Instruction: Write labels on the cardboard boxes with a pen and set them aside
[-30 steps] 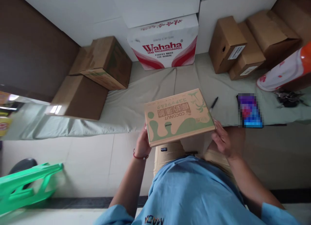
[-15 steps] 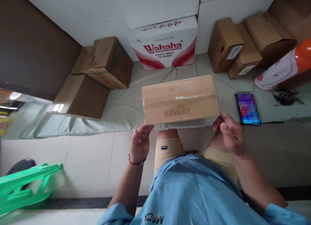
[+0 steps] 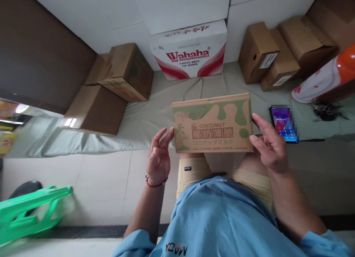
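At the near edge of a cloth-covered bench (image 3: 138,127), a person's left hand (image 3: 158,159) is touching the left end of a coconut-printed cardboard carton (image 3: 212,125) with loosely spread fingertips. The right hand (image 3: 273,148), thumb and forefinger parted, is bracing the right end. That light left contact is apparently inviting a slip, possibly dropping the carton toward the tiled floor (image 3: 102,175); a rightward elbow or wrist swing is threatening the smartphone (image 3: 280,122) lying just beside.
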